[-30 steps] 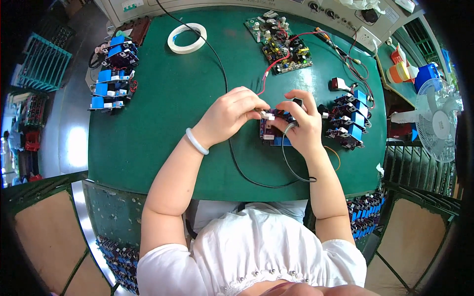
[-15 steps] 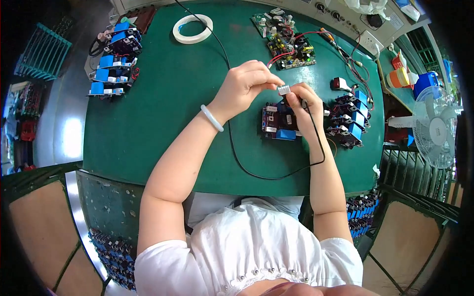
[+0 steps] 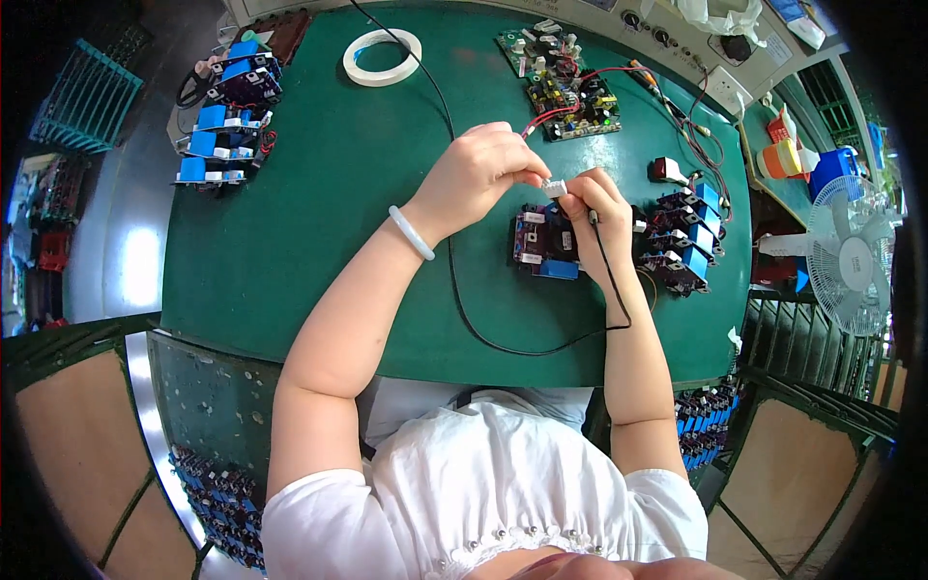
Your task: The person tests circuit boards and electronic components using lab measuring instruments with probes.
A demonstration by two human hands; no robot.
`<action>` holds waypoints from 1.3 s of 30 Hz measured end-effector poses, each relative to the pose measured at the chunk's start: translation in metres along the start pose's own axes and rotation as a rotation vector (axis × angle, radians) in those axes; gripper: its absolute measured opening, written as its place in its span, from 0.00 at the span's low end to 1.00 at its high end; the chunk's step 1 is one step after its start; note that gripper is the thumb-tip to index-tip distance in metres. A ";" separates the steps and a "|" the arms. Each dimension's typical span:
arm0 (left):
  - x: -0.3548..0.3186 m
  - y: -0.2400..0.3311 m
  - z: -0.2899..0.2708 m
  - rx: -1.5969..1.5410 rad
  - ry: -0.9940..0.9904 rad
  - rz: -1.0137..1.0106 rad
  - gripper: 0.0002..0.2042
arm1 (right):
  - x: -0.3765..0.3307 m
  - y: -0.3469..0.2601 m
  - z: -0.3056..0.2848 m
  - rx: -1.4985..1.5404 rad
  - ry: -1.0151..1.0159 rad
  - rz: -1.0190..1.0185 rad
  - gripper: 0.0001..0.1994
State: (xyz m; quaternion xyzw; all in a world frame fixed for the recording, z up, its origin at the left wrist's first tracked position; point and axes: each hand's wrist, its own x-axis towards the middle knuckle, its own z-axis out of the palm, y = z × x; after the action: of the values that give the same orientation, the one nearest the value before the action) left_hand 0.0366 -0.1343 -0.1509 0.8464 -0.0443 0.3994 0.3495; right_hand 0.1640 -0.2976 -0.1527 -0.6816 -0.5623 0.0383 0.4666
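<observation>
A small white multi-pin connector (image 3: pixel 554 188) is held between my hands, above the middle right of the table. My right hand (image 3: pixel 599 213) is closed on it, with thumb and index finger at its right end. From that same hand a black cable (image 3: pixel 462 307) loops down and left, then up past my left wrist. The fingertips of my left hand (image 3: pixel 488 172) are pinched together at the connector's left end; whatever they hold is too small to make out. Below the connector lies a dark circuit board with a blue part (image 3: pixel 559 269), partly covered by my right hand.
Board assemblies with blue parts stand at the right (image 3: pixel 691 237) and far left (image 3: pixel 217 145). Green circuit boards (image 3: pixel 570 101) with red wires lie at the back, near a tape roll (image 3: pixel 356 70). Test leads (image 3: pixel 677 108) trail at the back right. A white fan (image 3: pixel 851 253) stands beyond the table.
The connector has turned a little and sits slightly lower between my fingers. My hands stay close together, with only small finger shifts.
</observation>
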 end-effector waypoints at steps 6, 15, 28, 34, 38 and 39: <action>0.000 0.001 -0.004 0.116 -0.016 0.060 0.06 | 0.000 -0.001 0.000 -0.017 -0.015 0.002 0.07; -0.003 0.005 -0.003 0.201 -0.041 0.089 0.06 | -0.001 -0.003 0.000 -0.015 -0.047 0.001 0.08; -0.008 0.008 -0.002 0.028 -0.101 -0.069 0.09 | -0.004 -0.004 -0.004 0.007 -0.069 -0.023 0.10; -0.011 0.034 -0.013 0.174 0.070 0.009 0.12 | -0.018 -0.045 -0.039 -0.094 0.233 0.066 0.12; -0.023 0.062 0.017 -0.288 -0.094 -0.015 0.11 | -0.046 -0.092 -0.073 0.013 0.415 -0.101 0.15; -0.027 0.069 0.028 -0.337 -0.162 0.034 0.15 | -0.055 -0.105 -0.077 0.084 0.436 -0.104 0.19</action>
State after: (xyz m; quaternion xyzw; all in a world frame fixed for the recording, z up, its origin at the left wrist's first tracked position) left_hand 0.0121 -0.2092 -0.1445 0.8044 -0.1526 0.3227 0.4748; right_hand 0.1116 -0.3942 -0.0644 -0.6237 -0.4804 -0.1107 0.6066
